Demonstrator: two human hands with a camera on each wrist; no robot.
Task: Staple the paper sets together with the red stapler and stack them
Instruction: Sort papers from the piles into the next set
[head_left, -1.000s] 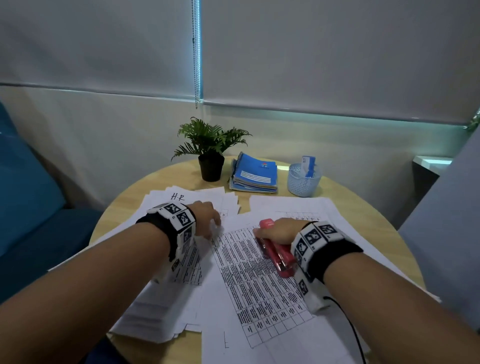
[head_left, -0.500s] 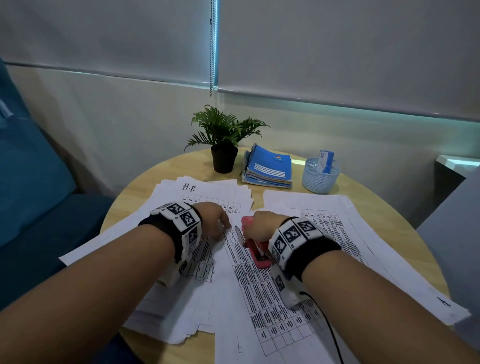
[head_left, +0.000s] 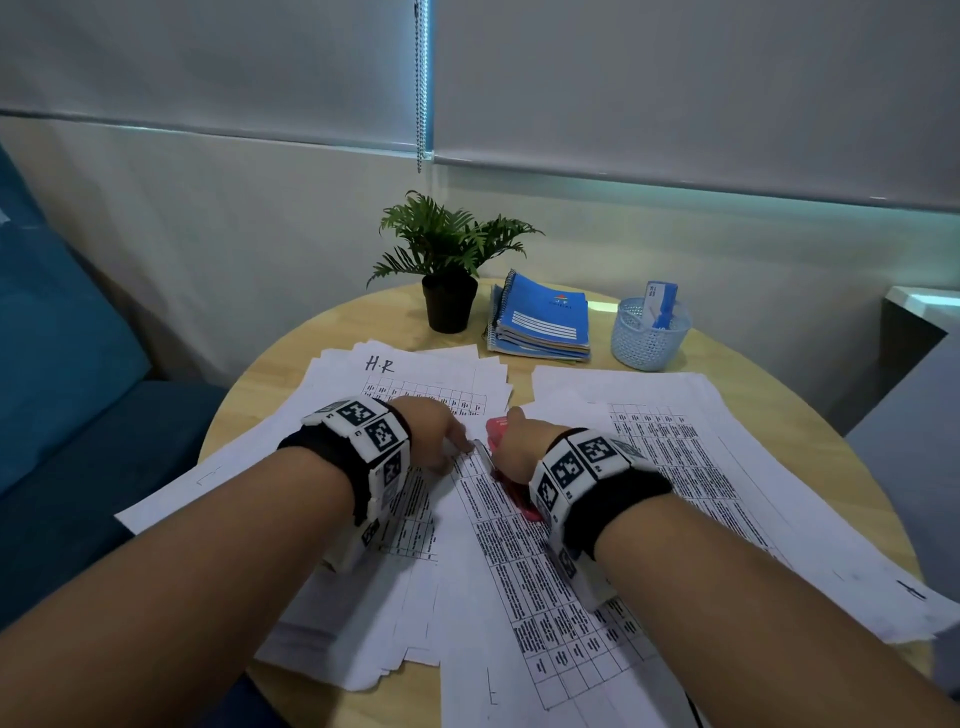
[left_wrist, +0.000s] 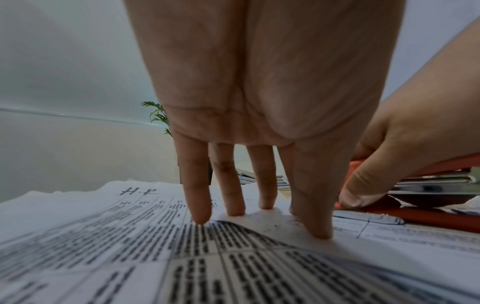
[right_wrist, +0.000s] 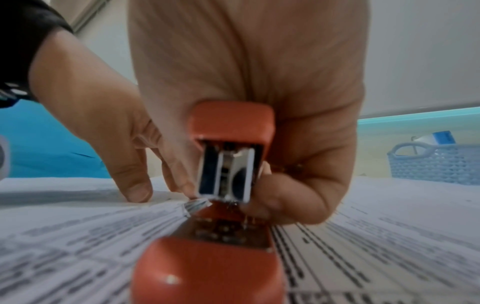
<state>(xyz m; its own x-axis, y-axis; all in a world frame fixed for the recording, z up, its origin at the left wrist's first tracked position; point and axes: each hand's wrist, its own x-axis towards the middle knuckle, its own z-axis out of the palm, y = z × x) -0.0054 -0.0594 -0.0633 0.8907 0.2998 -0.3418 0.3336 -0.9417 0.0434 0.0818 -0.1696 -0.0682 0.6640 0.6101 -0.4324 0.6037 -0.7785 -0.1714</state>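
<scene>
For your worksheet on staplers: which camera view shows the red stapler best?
The right wrist view: the red stapler fills it, gripped by the right hand. The head view shows slivers; the left wrist view, its side.

Office/meeting nook: round table (head_left: 270, 374) w/ printed forms (head_left: 545, 571), notebooks (head_left: 543, 319) + plant (head_left: 449, 249) at center, blinds (head_left: 675, 78) up top.
</scene>
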